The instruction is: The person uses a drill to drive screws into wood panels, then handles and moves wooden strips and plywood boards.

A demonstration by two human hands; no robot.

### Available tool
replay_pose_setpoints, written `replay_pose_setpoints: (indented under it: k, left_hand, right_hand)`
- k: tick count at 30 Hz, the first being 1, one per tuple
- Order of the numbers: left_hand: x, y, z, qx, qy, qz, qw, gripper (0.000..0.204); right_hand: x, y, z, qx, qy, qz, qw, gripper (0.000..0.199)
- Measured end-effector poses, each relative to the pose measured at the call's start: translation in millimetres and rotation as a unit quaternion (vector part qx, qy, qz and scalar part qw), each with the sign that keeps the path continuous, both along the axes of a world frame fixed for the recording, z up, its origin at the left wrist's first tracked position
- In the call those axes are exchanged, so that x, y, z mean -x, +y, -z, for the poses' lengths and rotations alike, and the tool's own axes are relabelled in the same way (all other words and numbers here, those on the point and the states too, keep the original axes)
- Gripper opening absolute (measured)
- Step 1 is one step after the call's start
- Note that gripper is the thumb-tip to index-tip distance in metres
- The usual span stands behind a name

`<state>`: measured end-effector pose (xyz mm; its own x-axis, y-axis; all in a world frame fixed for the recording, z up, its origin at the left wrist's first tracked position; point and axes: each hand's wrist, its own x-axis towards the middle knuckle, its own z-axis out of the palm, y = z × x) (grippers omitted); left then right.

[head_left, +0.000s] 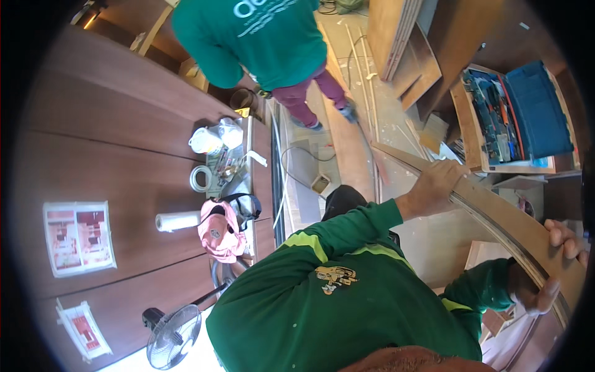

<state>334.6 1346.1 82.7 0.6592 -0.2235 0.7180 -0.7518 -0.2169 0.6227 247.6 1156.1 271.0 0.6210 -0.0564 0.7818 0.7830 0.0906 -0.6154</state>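
A long, narrow plywood board (496,209) crosses the right side of the head view, its layered edge showing along the lower side. My left hand (434,187) is closed around it near its far end, fingers folded over the top. Farther along, my right hand (548,273) grips the same board, with fingers over one face and the thumb against the near edge. Green sleeves with lime bands cover both my arms. The board's near end runs out of view at the right rim.
A person in a green shirt (266,53) stands ahead, back turned. An opened blue toolbox (538,111) full of tools sits at right. Large wooden panels (396,37) lean beyond. Left are a narrow cluttered counter, a pink cap (220,232) and a fan (173,338). Wood strips and cables lie on the floor.
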Motion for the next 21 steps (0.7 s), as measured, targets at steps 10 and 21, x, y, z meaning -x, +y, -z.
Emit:
replay_pose_setpoints:
  k: [10, 21]
  left_hand:
    - [-75, 19, -5, 0.057, -0.063, -0.023, 0.996, 0.058]
    - [-226, 87, 1, 0.093, -0.005, -0.096, 0.991, 0.058]
  right_hand:
    - [-61, 36, 5, -0.036, -0.005, -0.019, 0.999, 0.062]
    - [-240, 71, 12, 0.105, 0.108, 0.016, 0.988, 0.062]
